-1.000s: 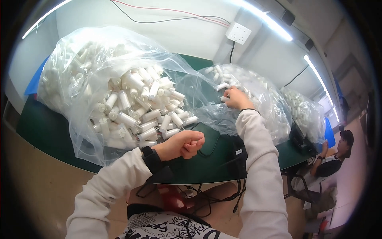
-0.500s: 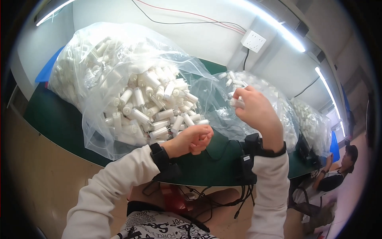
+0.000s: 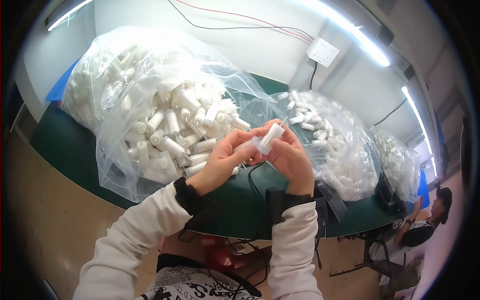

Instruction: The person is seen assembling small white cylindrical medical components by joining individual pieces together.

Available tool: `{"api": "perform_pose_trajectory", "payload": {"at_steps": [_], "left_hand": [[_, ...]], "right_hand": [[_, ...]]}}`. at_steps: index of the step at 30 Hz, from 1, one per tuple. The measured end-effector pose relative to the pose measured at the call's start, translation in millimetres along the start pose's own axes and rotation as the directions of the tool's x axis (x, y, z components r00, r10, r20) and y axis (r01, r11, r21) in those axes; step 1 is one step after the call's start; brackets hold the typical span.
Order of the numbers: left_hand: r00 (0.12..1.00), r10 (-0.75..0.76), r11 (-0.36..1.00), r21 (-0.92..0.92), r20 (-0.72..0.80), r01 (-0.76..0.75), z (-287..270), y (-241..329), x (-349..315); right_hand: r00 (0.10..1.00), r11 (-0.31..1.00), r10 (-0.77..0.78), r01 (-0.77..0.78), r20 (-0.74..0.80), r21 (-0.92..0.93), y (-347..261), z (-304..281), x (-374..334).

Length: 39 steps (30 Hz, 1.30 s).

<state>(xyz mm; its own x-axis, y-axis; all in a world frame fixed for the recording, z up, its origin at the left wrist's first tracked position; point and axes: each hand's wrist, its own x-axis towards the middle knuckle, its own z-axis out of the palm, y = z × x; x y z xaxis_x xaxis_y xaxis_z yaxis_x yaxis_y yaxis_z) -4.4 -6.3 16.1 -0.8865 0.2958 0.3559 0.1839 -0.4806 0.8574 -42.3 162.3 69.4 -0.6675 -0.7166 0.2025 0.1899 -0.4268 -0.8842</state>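
My two hands meet over the front middle of the green table. In my right hand (image 3: 294,161), thumb and fingers pinch a white plastic cylinder (image 3: 272,137), tilted, with a thin pin sticking out of its upper end. My left hand (image 3: 223,162) is closed on a translucent plastic piece (image 3: 248,144), largely covered by the fingers, so its exact kind is unclear. The two pieces are close together at the fingertips; whether they are joined I cannot tell. Just left of my hands, many similar white cylinders (image 3: 175,147) spill from a large clear plastic bag (image 3: 112,160).
Right of my hands lies a second clear bag (image 3: 345,165) of smaller white parts, with a third bag (image 3: 397,155) beyond. Black cables (image 3: 255,182) and a dark box (image 3: 332,200) are near the front edge of the green table (image 3: 65,155). A person (image 3: 425,225) sits at far right.
My right hand has come left and down from the right-hand bag to meet my left hand. My left hand has lifted slightly, and the held pieces are now brought together.
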Motion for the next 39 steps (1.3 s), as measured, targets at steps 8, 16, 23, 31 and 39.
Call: {"api": "perform_pose_trajectory", "payload": {"at_steps": [8, 16, 23, 31, 39], "left_hand": [[0.997, -0.05, 0.999, -0.001, -0.059, 0.05, 2.1, 5.1, 5.4], [0.989, -0.076, 0.989, -0.135, -0.128, 0.058, 3.1, 12.7, 3.8], [0.978, -0.1, 0.968, -0.246, -0.185, 0.053, 8.2, 9.2, 2.1], [0.967, -0.251, 0.9, -0.38, -0.047, 0.215, -1.4, 4.5, 2.2], [0.96, -0.276, 0.899, -0.365, -0.045, 0.242, 0.8, 5.5, 1.6]], "right_hand": [[0.874, 0.936, -0.292, 0.344, -0.388, 0.071, 16.0, -23.0, -2.9], [0.794, 0.958, -0.287, 0.244, -0.536, -0.15, 16.4, -12.0, 2.5], [0.878, 0.981, -0.164, 0.193, -0.45, 0.02, 23.6, -12.8, 2.8], [0.864, 0.945, -0.119, 0.249, -0.489, 0.211, 36.5, -16.0, 6.0], [0.928, 0.949, -0.039, 0.15, -0.369, 0.276, 40.0, -13.9, 7.0]]}}
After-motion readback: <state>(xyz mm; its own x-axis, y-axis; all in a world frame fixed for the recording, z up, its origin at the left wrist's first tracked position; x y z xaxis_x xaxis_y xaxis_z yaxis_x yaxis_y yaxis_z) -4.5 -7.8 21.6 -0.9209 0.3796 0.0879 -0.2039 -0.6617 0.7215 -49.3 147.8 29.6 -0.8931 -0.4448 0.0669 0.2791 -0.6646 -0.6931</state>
